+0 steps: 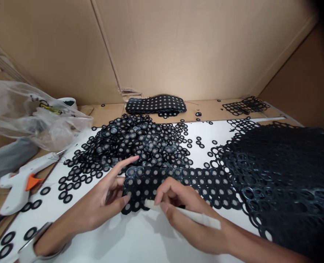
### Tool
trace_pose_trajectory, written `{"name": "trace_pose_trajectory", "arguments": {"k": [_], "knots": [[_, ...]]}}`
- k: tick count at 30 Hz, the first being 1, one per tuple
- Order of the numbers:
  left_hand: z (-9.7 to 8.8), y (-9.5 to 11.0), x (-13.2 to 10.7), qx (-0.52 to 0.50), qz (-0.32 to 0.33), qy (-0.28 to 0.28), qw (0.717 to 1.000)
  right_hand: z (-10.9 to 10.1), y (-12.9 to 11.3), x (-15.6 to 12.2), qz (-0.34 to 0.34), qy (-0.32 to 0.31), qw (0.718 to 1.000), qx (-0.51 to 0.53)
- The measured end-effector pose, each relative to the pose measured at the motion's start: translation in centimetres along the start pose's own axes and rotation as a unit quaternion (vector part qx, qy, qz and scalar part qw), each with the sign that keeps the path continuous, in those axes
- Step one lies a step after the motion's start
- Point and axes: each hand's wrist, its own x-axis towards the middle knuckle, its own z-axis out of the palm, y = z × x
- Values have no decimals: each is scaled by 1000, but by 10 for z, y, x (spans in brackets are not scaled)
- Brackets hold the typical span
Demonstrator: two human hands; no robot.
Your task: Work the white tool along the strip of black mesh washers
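A black strip of joined rings with pale grey round centres (217,182) lies across the white board in front of me. My left hand (98,208) grips its left end, thumb on top and some fingers behind the edge; the index finger stretches out towards the pile of loose rings. In my right hand (188,215) is a white pen-like stick (203,219), pinched between thumb and fingers. The stick's tip points left and meets the strip's near edge. Whether it presses on a disc cannot be made out.
Loose black rings (129,138) are heaped behind the strip. A large stack of black ring mesh (285,171) stands at right. Finished-looking strips (156,105) lie by the cardboard wall (206,47). At left are a white glue gun (19,186) and a plastic bag (38,117).
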Motion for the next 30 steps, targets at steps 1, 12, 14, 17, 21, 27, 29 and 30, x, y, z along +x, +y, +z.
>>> {"name": "trace_pose_trajectory", "arguments": {"k": [1,12,14,17,21,27,29,30], "knots": [[0,0,0,9,-2,-9,1000,2,2,1,4,-3,1000,24],[2,-2,2,-28,-14,37,999,1,11,4,13,-3,994,113],[3,-1,1,-32,-18,47,998,2,12,3,5,-4,993,116],[4,-1,1,-30,-21,33,999,4,15,2,-2,-1,994,113],[5,-3,1,-28,-32,19,999,5,17,1,-1,-3,994,107],[4,-2,-1,-28,-33,18,999,5,15,2,2,-13,995,100],[4,-2,-2,-33,-29,15,999,5,13,3,1,-11,996,87],[4,-2,-2,-37,-25,13,999,6,12,4,-1,-8,997,77]]}}
